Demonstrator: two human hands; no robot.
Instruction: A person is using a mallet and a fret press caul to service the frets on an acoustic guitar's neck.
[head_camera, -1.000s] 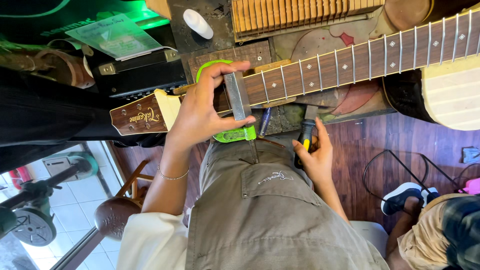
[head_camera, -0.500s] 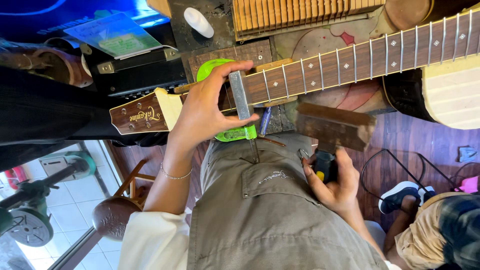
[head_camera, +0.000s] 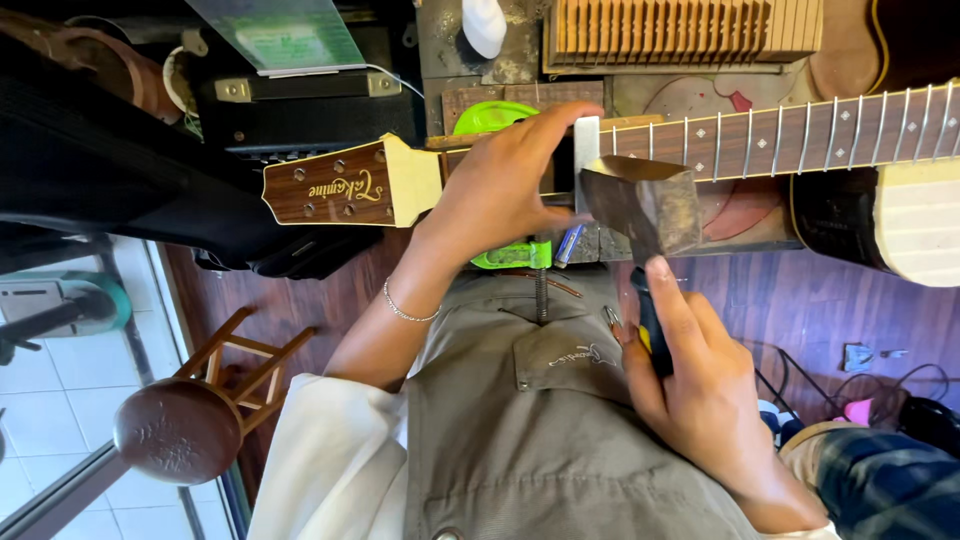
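Observation:
A guitar neck (head_camera: 780, 140) lies across the bench, its brown headstock (head_camera: 335, 185) pointing left. My left hand (head_camera: 500, 185) wraps over the neck near the nut and pins a small flat metal bar (head_camera: 586, 150) upright across the fretboard. My right hand (head_camera: 700, 400) grips the black and yellow handle of a hammer. Its worn metal head (head_camera: 645, 205) hovers just right of the bar, close over the frets. A green clamp (head_camera: 510, 257) sits under the neck beneath my left hand.
The guitar's pale body (head_camera: 920, 225) fills the right edge. A slotted wooden board (head_camera: 680, 30) and a white bottle (head_camera: 485, 25) lie at the back, a black case (head_camera: 300, 100) at back left. A wooden stool (head_camera: 175, 430) stands lower left; cables lie on the floor at right.
My right hand has swung the hammer up from beside my lap to the neck, its head now next to the metal bar. My left hand stays on the bar.

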